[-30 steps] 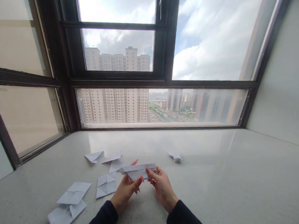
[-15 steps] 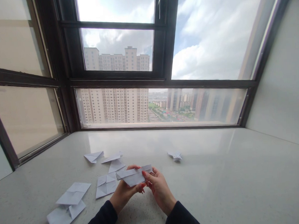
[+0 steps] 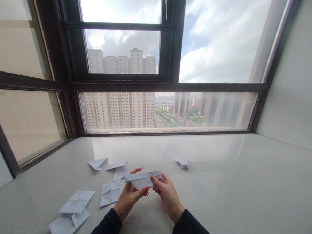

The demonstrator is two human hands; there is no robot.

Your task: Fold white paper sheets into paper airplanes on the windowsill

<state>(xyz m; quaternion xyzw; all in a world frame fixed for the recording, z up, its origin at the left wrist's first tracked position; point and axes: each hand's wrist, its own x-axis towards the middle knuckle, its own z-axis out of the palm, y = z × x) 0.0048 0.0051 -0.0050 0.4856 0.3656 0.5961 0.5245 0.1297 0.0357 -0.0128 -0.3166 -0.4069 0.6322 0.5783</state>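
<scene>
A folded sheet of white paper [image 3: 141, 180], long and narrow with a slanted left end, is held up above the pale stone sill. My left hand [image 3: 130, 198] grips it from the left and below, thumb along the lower edge and a fingertip showing behind the upper edge. On the right end, my right hand [image 3: 168, 196] pinches the paper, its thumb lying on the front face. The other right fingers are mostly hidden behind it. Just left of my left hand lies a folded paper square [image 3: 110, 193] with crossing creases.
Two overlapping folded papers [image 3: 76, 202] lie at the front left. Farther back are a pointed folded paper [image 3: 97, 164] and another folded piece [image 3: 117, 164]. A small many-layered folded paper [image 3: 182, 162] sits right of centre. Dark window frames [image 3: 170, 87] border the sill [image 3: 240, 182].
The folded paper has shifted slightly right and lies more level. My left hand's fingers have spread a little, with one fingertip higher behind the paper. The papers on the sill stay put.
</scene>
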